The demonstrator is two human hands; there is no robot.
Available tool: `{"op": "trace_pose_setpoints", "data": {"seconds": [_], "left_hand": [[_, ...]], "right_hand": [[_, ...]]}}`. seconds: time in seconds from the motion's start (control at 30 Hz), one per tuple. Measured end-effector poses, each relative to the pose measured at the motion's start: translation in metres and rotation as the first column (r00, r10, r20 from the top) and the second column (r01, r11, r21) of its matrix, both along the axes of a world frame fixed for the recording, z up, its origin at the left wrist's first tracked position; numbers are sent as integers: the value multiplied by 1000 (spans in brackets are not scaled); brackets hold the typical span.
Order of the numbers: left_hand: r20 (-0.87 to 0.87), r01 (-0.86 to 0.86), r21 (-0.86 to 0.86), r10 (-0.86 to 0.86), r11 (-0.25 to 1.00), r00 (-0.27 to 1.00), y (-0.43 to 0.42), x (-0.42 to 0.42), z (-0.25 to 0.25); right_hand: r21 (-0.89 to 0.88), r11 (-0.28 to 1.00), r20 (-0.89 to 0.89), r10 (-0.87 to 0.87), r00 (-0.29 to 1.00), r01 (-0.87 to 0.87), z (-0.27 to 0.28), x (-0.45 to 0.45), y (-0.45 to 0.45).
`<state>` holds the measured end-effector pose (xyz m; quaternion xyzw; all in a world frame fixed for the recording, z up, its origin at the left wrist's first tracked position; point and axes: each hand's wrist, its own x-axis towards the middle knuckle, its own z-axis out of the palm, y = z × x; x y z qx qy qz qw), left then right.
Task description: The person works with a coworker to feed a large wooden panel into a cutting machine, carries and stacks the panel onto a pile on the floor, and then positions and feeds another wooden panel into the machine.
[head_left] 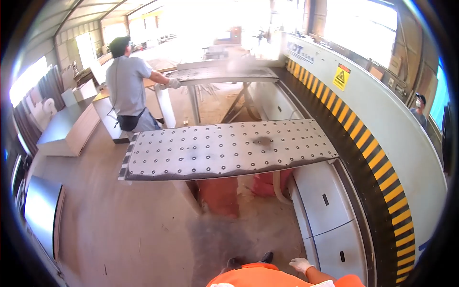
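Observation:
My right hand (300, 265), in a white glove, hangs low beside the pale cabinet (329, 203) of the machine. Its fingers look loosely apart, and nothing shows in them. My left hand is not recognizable; only a small white patch shows at the bottom edge by my orange clothing (258, 276), and I cannot tell what it is. Ahead of me stands a pale worktable (215, 149) dotted with rows of round studs, well apart from my right hand. A dark smudge marks its surface toward the right.
A person in a grey shirt (128, 86) stands ahead left, a gloved hand at a farther studded table (220, 72). Black-and-yellow stripes (363, 136) run along the machine at right. Another person (419, 111) is behind it. Panels (42, 215) stand at left; red material (217, 193) lies beneath the table.

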<state>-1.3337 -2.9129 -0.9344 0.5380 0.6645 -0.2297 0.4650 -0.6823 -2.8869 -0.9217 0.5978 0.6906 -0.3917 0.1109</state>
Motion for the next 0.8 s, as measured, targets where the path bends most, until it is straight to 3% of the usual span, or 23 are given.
{"op": "trace_pose_setpoints", "data": {"seconds": [0.07, 0.13, 0.17, 0.23, 0.33, 0.4, 0.53, 0.6, 0.67, 0.7, 0.8], "left_hand": [[84, -36, 143, 24, 989, 996, 11, 1, -18], [94, -136, 252, 116, 958, 989, 33, 6, -23], [80, -219, 291, 204, 931, 976, 68, 32, 40], [133, -238, 276, 208, 931, 969, 124, 63, 85], [223, -245, 386, 168, 889, 960, 172, 102, 121], [230, -221, 400, 136, 889, 964, 191, 128, 159], [251, -112, 370, 17, 922, 968, 195, 142, 148], [271, -62, 344, -35, 937, 962, 178, 140, 128], [248, -30, 336, -57, 941, 967, 155, 128, 107], [244, -25, 294, -49, 955, 969, 146, 120, 100], [175, -18, 209, -20, 978, 984, 117, 93, 75]], "right_hand": [[-35, 987, -18, -156, 988, 155, 5, -13, 9], [-81, 943, -51, -327, 944, 323, 54, -38, 32], [-79, 935, -80, -350, 933, 345, 72, -46, 41], [-74, 913, -142, -407, 902, 400, 99, -63, 53], [8, 866, -246, -483, 840, 500, 131, -90, 55], [1, 862, -281, -487, 827, 508, 110, -93, 43], [-82, 906, -208, -424, 881, 416, 65, -78, 3], [-261, 855, -265, -510, 818, 449, 66, -67, -25], [-407, 531, -31, -821, 570, 743, 4, -56, -81], [-149, 819, -129, -571, 811, 553, 6, -41, -91], [-151, 882, -43, -457, 889, 446, -37, -7, -127]]}}
